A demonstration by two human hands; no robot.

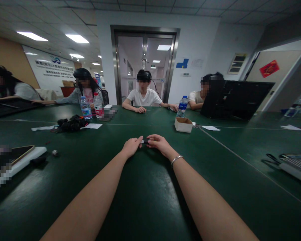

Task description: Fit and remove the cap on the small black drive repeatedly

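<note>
Over the green table [150,187], both of my arms stretch forward and my hands meet near the middle. A small black object with a silver end [144,141] lies between them, too small to name for sure. My left hand [131,147] pinches its silver end between thumb and fingers. On the black end, my right hand [160,144] has its thumb and fingertips closed, with a silver bracelet [177,160] at the wrist. Beyond the right hand stands an open cardboard box [183,126], apart from it; what it holds is hidden.
Water bottles [85,107] and a dark tangled bundle [72,123] stand at the far left. Another bottle [182,106] is behind the box, near a large black monitor [237,98]. Several people sit across the table. A phone-like slab [17,157] lies at left.
</note>
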